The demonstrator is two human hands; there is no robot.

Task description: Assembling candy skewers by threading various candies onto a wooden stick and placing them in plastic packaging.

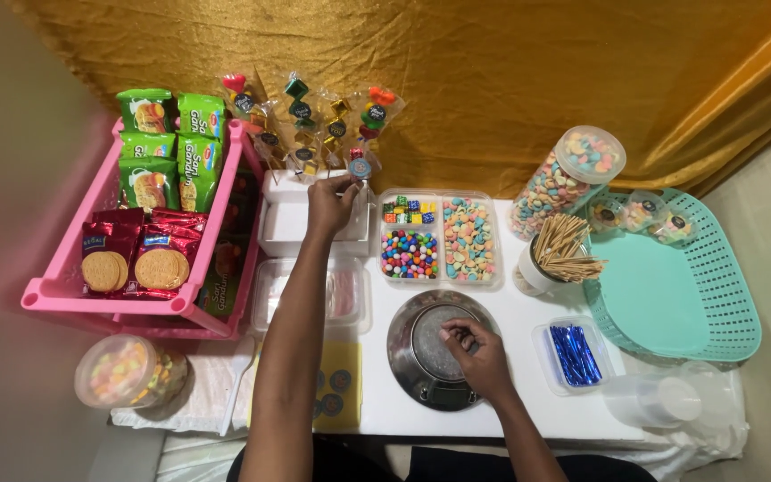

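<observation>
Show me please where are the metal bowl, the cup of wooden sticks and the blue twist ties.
metal bowl (406, 344): head view, left rim.
cup of wooden sticks (531, 272): head view, white cup wall.
blue twist ties (575, 354): head view, middle of bundle.

Basket (725, 295) right of bowl (408, 344)

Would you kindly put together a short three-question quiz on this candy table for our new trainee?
1. True or false: the left hand is at a wrapped candy stick standing in the white block.
2. Where does the right hand rest? A) in the teal basket B) over the steel bowl C) on the pink rack
3. Fill in: the cup beside the clear divided tray holds wooden ____.

Key: 1 true; 2 B; 3 sticks.
</observation>
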